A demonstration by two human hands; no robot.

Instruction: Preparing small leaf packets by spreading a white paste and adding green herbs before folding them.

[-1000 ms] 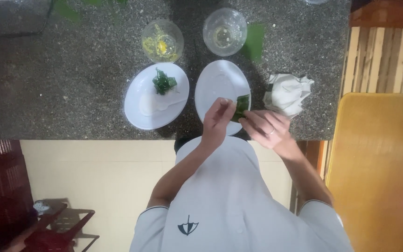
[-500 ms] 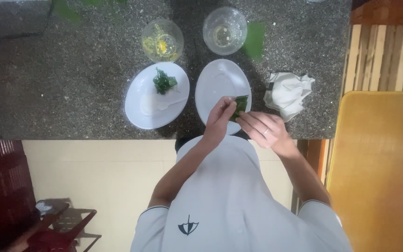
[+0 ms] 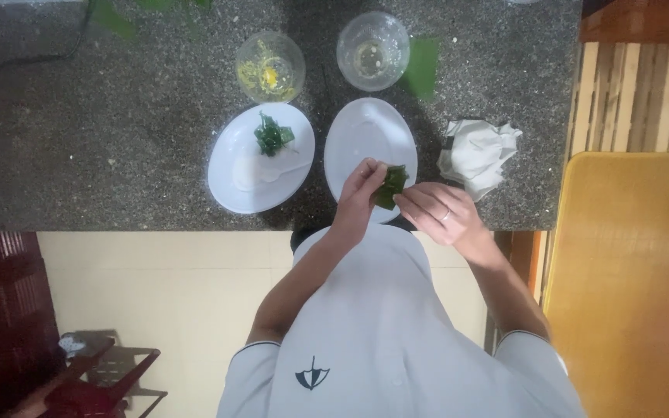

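Both hands barely shifted since a second ago: left hand (image 3: 359, 193) and right hand (image 3: 437, 214) still pinch the folded green leaf (image 3: 389, 186) between fingertips, over the near edge of the white plate (image 3: 369, 131). Fold looks tighter, probably; view's blurry.
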